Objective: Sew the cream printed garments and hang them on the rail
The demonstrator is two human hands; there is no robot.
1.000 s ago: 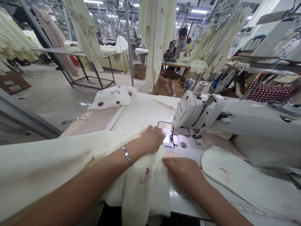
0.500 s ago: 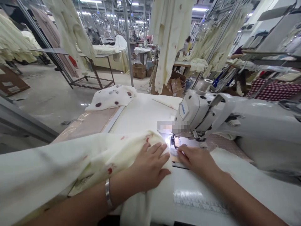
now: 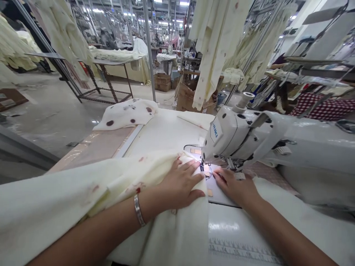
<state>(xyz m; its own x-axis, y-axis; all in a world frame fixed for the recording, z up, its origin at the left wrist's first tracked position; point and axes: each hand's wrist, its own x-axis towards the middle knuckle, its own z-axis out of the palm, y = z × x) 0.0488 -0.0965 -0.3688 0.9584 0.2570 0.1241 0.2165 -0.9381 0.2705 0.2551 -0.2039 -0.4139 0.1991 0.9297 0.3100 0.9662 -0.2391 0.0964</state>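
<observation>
Cream fabric with red printed marks (image 3: 111,168) lies across the left of the sewing table, its right edge at the needle area. Flat on this fabric rests my left hand (image 3: 181,184), fingers spread, fingertips close beside the presser foot (image 3: 202,167). My right hand (image 3: 235,184) is on the other side of the foot, by the machine bed. Its thumb and index finger come together near a thin dark curved line; anything between them is too small to make out. Above both hands is the white sewing machine head (image 3: 219,135), its lamp lighting the needle plate.
A spotted white cloth (image 3: 126,114) lies at the table's far left corner. A ruler strip (image 3: 241,249) runs along the front. More pale fabric (image 3: 299,210) lies right of my forearm. Cream pieces (image 3: 219,48) hang beyond the table, near a cardboard box (image 3: 188,98).
My left hand and the fabric under it have shifted right, up to the presser foot. My right hand has moved slightly right and up. The view has turned a little.
</observation>
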